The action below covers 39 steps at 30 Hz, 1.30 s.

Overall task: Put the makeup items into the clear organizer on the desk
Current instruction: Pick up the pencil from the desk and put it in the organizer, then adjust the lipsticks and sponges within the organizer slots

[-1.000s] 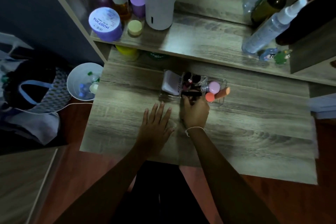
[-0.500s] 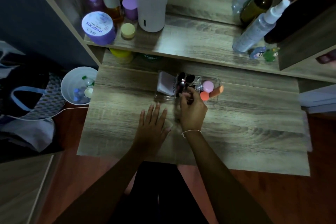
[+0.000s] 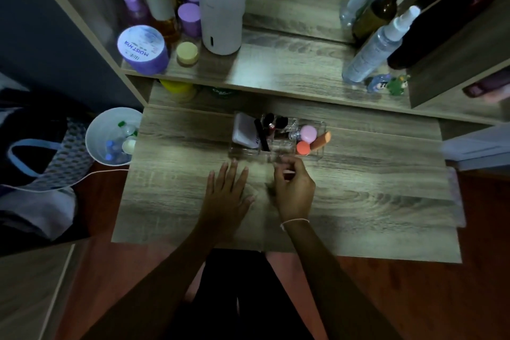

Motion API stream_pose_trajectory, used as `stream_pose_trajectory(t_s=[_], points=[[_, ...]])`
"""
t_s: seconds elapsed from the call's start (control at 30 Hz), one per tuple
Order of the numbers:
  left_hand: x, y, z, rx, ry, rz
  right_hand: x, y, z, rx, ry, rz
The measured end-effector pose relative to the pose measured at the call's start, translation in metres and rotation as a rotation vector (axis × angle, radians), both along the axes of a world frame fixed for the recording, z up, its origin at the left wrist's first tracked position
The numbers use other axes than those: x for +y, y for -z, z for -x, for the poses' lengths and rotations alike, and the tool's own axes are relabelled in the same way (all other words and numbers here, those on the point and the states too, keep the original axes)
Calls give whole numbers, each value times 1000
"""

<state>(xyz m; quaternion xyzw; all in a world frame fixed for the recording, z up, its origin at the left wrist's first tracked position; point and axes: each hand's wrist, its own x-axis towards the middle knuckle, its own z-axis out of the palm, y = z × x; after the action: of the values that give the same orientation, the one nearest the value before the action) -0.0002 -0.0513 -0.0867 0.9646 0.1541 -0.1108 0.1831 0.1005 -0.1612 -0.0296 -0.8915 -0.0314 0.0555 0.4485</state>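
The clear organizer (image 3: 320, 153) stands on the wooden desk (image 3: 372, 196), just under the shelf. Inside it are a pale lilac compact (image 3: 244, 130), dark brushes and tubes (image 3: 271, 125), a pink sponge (image 3: 308, 132) and an orange sponge (image 3: 302, 148) with an orange tube (image 3: 320, 141). My right hand (image 3: 294, 188) hovers just in front of the organizer, fingers curled and loosely apart, nothing seen in it. My left hand (image 3: 227, 193) lies flat on the desk, fingers spread, to the left of the right hand.
The shelf above holds a white cylinder (image 3: 222, 5), a purple jar (image 3: 142, 50), lilac bottles and spray bottles (image 3: 378, 44). A white bin (image 3: 113, 136) with small bottles stands left of the desk, next to a bag (image 3: 36, 157).
My right hand has drawn back from the organizer toward me; the dark item it held over the middle compartment now stands inside. The left hand stays flat on the desk.
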Motion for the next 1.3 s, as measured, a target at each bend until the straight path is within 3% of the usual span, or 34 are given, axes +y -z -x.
stream_pose_trajectory(t_s=[0.27,0.4,0.8,1.17,1.3], points=[[7,-26,-8,-329,-258,252,-40,3,-10,97,-101,119],[14,-39,-22,-394,-403,365,-51,-2,-18,83,-81,182],[29,-70,-63,-634,-435,292,-33,-21,-37,-33,-124,98],[26,-69,-99,-374,-375,244,-14,-16,-53,74,-123,-44],[21,-67,-105,-401,-372,269,-3,-12,-60,92,-150,-29]])
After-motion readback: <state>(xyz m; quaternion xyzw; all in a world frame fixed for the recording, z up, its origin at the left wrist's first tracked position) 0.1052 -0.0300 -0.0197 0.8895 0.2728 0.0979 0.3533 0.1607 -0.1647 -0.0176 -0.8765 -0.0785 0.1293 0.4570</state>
